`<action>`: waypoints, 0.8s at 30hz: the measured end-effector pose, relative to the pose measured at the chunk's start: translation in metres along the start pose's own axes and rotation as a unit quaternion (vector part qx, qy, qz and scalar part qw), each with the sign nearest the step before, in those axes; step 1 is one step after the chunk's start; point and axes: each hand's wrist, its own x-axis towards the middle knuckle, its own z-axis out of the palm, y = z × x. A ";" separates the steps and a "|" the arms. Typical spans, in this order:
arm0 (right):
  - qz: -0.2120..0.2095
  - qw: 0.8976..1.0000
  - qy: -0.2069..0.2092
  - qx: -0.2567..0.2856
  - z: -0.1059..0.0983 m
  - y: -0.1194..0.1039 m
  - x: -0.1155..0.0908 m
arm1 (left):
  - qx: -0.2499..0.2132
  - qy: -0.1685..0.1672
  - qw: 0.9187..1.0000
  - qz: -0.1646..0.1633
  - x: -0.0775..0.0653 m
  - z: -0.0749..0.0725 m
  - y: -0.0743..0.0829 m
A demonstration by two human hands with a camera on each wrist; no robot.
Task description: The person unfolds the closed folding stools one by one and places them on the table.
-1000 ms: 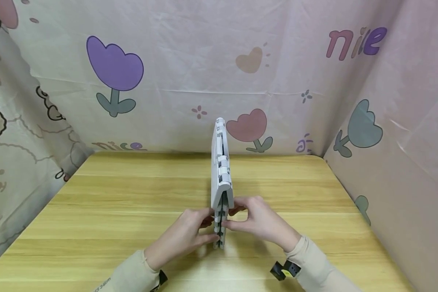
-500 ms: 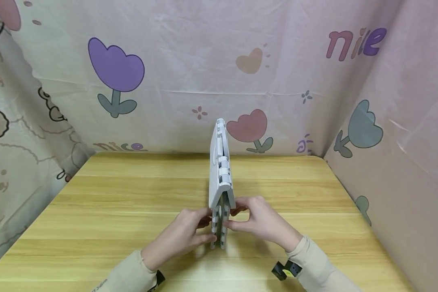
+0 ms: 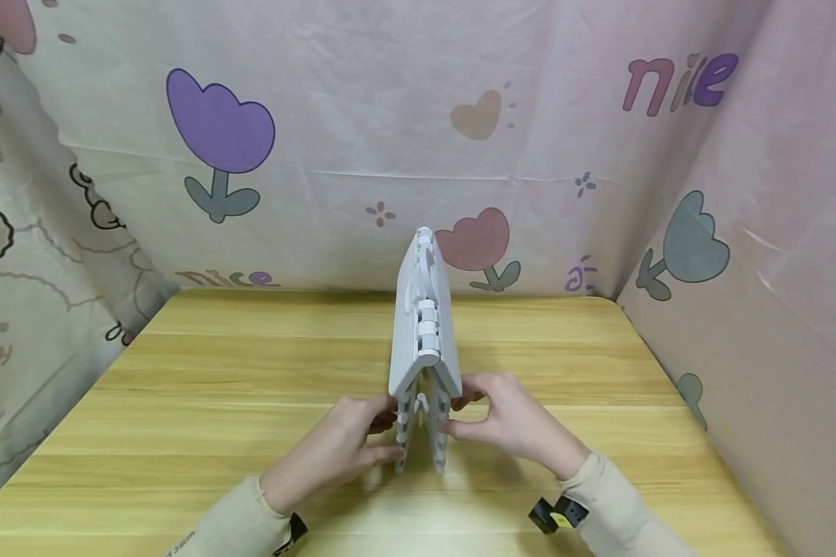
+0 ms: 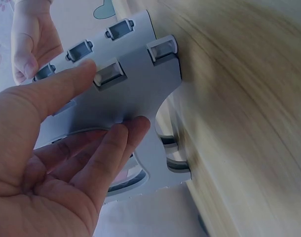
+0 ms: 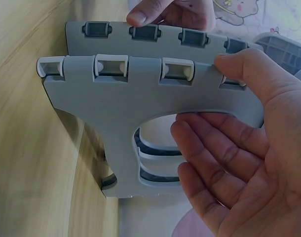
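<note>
From seven o'clock your left hand (image 3: 348, 442) and from four your right hand (image 3: 512, 418) pinched the legs (image 5: 150, 89) of the stool (image 3: 407, 340), which seemed to want even parting.

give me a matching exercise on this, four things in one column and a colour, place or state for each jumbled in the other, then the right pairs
Column one
1. folding stool
2. left hand
3. right hand
4. table

Column two
A. yellowish and wood-grained
B. grips the right leg panel
C. pale grey-white and partly unfolded
D. grips the left leg panel

Right pairs: 1-C, 2-D, 3-B, 4-A
</note>
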 end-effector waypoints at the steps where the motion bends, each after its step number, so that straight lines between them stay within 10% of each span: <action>1: 0.002 1.000 0.001 -0.001 -0.001 0.001 -0.001 | 0.002 0.001 1.000 -0.001 0.000 0.000 0.000; 24: -0.009 1.000 0.012 -0.020 -0.014 0.018 -0.015 | 0.016 0.007 1.000 -0.016 -0.003 -0.003 -0.002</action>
